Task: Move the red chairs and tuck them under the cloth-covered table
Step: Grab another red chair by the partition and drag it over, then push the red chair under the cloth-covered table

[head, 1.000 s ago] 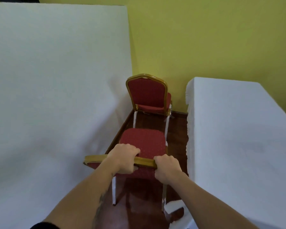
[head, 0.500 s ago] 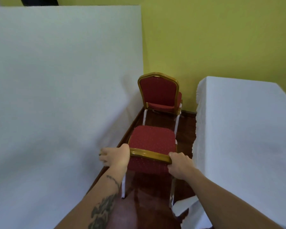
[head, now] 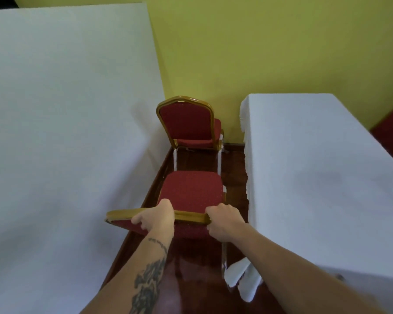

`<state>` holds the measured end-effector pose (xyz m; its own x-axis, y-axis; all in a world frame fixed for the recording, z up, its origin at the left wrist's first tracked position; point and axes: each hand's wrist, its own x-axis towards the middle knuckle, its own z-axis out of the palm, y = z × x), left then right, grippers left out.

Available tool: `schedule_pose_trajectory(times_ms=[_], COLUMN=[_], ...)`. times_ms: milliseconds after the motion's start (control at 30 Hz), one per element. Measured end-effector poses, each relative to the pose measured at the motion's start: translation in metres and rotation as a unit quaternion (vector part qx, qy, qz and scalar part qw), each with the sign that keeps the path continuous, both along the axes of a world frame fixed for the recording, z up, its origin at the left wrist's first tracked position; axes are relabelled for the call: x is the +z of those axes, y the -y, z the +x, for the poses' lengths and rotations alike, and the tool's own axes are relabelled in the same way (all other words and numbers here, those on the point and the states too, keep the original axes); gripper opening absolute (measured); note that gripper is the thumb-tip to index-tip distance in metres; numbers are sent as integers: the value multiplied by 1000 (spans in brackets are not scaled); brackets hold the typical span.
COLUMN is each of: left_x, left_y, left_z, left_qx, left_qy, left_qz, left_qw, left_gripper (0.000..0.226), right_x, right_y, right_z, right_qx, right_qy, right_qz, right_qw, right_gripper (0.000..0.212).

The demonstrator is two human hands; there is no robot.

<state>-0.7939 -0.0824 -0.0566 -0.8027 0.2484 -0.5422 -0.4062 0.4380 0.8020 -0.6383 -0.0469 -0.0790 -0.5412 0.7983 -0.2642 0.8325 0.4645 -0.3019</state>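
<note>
A red chair (head: 191, 191) with a gold frame stands in the narrow aisle right in front of me. My left hand (head: 156, 217) grips the middle of its gold top rail, and my right hand (head: 224, 220) grips the rail's right end. The backrest's left end reaches over the edge of the big white-clothed table (head: 61, 141) on the left. A second red chair (head: 187, 123) stands beyond it by the yellow wall, its backrest toward me. The near chair's left legs are hidden.
Another white-clothed table (head: 315, 177) borders the aisle on the right, its cloth corner (head: 243, 277) hanging down to the dark wooden floor (head: 197, 275). The yellow wall (head: 247, 48) closes the far end. The aisle is barely wider than a chair.
My left hand has slid from the rail's left corner toward its middle. The chair's back has swung left over the table edge.
</note>
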Motion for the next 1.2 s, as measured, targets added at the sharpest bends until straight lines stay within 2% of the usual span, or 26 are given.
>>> schedule_pose_trajectory(times_ms=[200,400,467,533,600,667,800,967,1000,1033,1100,1200], left_x=[-10,-11,-10,-9,-10,-17,-34,-60,-52,-46,-29,-22], left_y=[-8,-26,-37,-48,-60,-77,-114,-167,-169,-173,-175,-186], left_z=[-44,-120,-146,-169,-186,-201,-223,-245,-243,-240,-235,-230], left_qx=[-62,-217,-271,-324,-363,-406,-487,-547,-561,-570,-587,-613], left_qy=[-40,-76,-86,-99,-113,-117,-96,-89,-84,-79,-86,-92], left_qz=[8,-5,-11,-9,2,5,5,28,26,29,25,19], left_qw=[997,973,959,941,925,906,868,832,823,817,804,784], left_gripper=[67,88,69,26,15,23,68,80,75,59,17,26], right_x=[5,12,14,13,12,12,13,10,9,8,7,6], right_y=[23,39,38,38,37,32,17,0,-5,-11,-23,-36], right_z=[-40,-112,-136,-156,-173,-185,-201,-217,-220,-222,-224,-228], right_qx=[-14,-75,-85,-99,-116,-132,-168,-202,-208,-210,-213,-215], right_qy=[40,61,66,63,56,59,46,8,1,-1,5,6], right_qz=[27,24,20,17,12,3,-27,-73,-85,-96,-109,-116], right_qw=[999,995,994,993,992,989,984,977,975,973,971,970], right_gripper=[28,33,31,31,36,41,44,56,62,68,81,86])
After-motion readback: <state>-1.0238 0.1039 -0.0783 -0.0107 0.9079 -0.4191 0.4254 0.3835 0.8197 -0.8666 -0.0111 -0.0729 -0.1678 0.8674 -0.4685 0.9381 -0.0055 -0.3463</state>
